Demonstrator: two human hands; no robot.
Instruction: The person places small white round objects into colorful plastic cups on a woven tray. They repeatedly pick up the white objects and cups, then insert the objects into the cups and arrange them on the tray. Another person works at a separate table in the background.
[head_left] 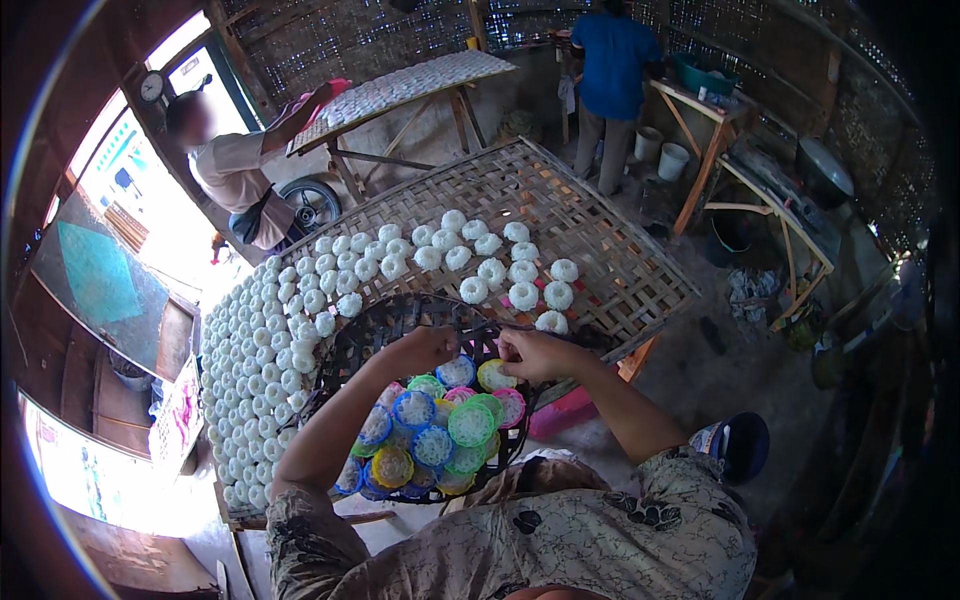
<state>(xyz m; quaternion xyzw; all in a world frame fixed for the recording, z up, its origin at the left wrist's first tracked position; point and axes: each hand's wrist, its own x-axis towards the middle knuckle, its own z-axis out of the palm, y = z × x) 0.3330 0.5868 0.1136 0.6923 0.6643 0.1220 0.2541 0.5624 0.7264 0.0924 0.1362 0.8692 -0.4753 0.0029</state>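
Observation:
A dark woven basket (345, 340) in front of me holds a heap of small round plastic moulds with scalloped rims, in green (470, 425), blue (433, 446), pink and yellow, with white strands of what looks like noodle dough in them. My left hand (428, 347) is closed over the basket's far side, just above a blue-rimmed mould (456, 371); what its fingers hold is hidden. Bent inward beside it, my right hand (535, 355) has its fingers closed at the edge of a yellow-rimmed mould (495, 375). Beyond the basket, white ring-shaped noodle cakes (472, 290) lie in rows.
The cakes lie on a large woven bamboo rack (620, 270). At the far left a person (240, 170) reaches over another filled rack (420, 85). Another person in blue (615, 65) stands at the back by a wooden table (690, 100). Buckets (673, 160) stand nearby.

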